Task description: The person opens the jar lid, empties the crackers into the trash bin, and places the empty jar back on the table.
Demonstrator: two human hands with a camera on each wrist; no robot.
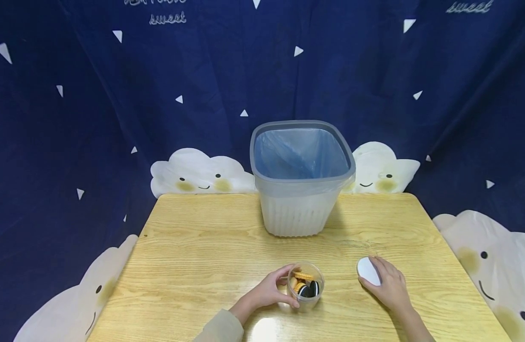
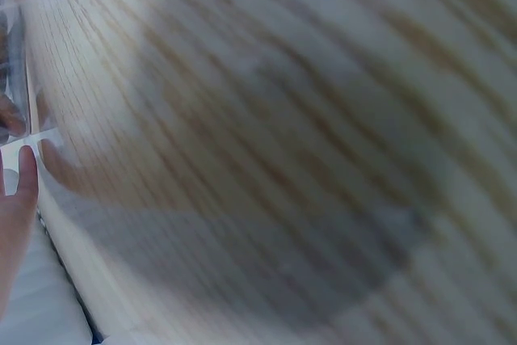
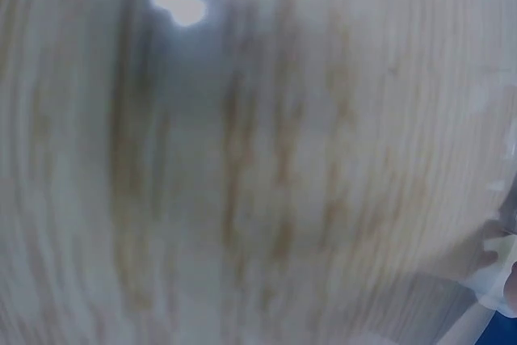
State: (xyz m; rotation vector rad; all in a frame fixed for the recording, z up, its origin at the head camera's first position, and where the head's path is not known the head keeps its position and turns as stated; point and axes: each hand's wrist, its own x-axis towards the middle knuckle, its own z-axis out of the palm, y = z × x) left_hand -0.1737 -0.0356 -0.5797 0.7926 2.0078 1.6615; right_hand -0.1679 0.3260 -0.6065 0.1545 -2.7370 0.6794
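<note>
My left hand (image 1: pixel 267 289) holds a clear round plastic jar (image 1: pixel 306 307) from its left side, thumb at the front and fingers round the back. Inside the open-topped jar are several sandwich cookies, orange ones (image 1: pixel 303 276) and black ones with white filling (image 1: pixel 305 291). To the right, my right hand (image 1: pixel 389 284) grips a round white lid (image 1: pixel 367 270) by its right edge, low at the tabletop. The left wrist view catches only part of the left hand (image 2: pixel 12 228) at its left edge; in the right wrist view a fingertip (image 3: pixel 511 290) shows at the lower right.
A white bin (image 1: pixel 294 209) with a grey rim and a bluish liner stands at the back of the wooden table (image 1: pixel 194 247), behind the jar. A dark blue curtain (image 1: pixel 211 61) with white triangles and smiling clouds hangs behind and beside the table.
</note>
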